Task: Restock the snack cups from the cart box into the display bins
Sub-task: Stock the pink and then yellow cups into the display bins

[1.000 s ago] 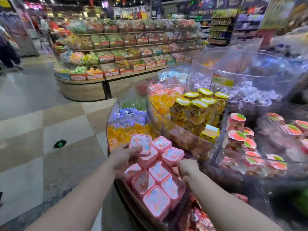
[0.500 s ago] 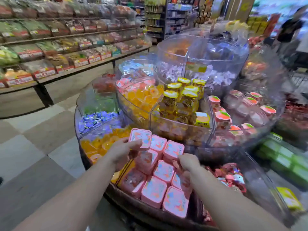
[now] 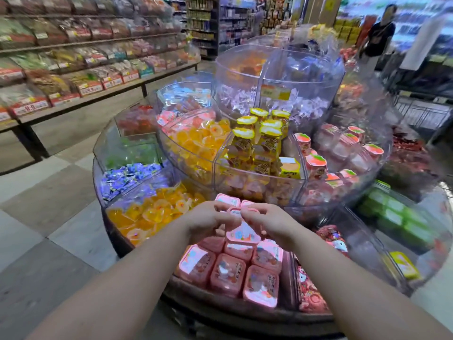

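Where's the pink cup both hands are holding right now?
Head view, low centre: the pink cup is pinched between the left hand and right hand, just above the pink cups in the front bin.

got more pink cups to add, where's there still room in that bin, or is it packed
Little bare room shows. The front of the pink cup bin is packed with pink cups in tight rows. Both hands, left hand and right hand, hold a raised cup above them. The back is mostly hidden.
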The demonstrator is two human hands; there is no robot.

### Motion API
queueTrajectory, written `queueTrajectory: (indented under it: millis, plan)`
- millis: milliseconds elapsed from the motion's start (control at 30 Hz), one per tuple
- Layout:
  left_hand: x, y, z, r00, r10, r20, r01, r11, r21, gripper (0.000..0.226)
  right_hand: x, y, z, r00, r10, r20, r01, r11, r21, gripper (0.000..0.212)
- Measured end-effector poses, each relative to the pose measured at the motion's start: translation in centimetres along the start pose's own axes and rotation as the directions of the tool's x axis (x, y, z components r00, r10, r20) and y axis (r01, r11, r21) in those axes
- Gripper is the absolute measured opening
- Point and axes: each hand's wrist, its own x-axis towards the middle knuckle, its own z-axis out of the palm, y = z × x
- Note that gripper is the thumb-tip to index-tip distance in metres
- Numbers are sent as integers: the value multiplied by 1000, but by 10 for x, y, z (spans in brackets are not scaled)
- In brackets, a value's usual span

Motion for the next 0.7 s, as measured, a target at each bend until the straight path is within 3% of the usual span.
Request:
queueTrajectory:
  millis: [100, 233, 333, 400, 467, 600, 700]
  plan:
    - [0, -6, -5, 993, -59, -105, 44, 989, -141, 41, -5, 9, 4, 989, 83, -121, -62, 983, 170, 17]
    - [0, -11, -5, 992, -38, -124, 39, 999, 6, 43, -7, 23, 13, 956, 223, -190, -132, 907, 401, 18]
    - [7, -17, -3, 936, 83, -342, -52, 994, 98, 35, -5, 33, 21, 918, 344, -197, -204, 835, 511, 15]
    - [9, -20, -6, 869, 196, -455, -63, 955, 290, 27, -3, 39, 25, 875, 416, -246, -246, 822, 514, 13]
    - [8, -24, -9, 849, 276, -451, -36, 881, 471, 27, 1, 48, 27, 833, 463, -303, -302, 839, 452, 14]
    - [6, -36, -14, 912, 254, -323, 87, 648, 756, 45, 8, 61, 27, 811, 428, -399, -434, 897, 79, 22]
    - [9, -46, -9, 914, 306, -266, 123, 415, 902, 60, 10, 64, 29, 786, 502, -361, -467, 865, 186, 24]
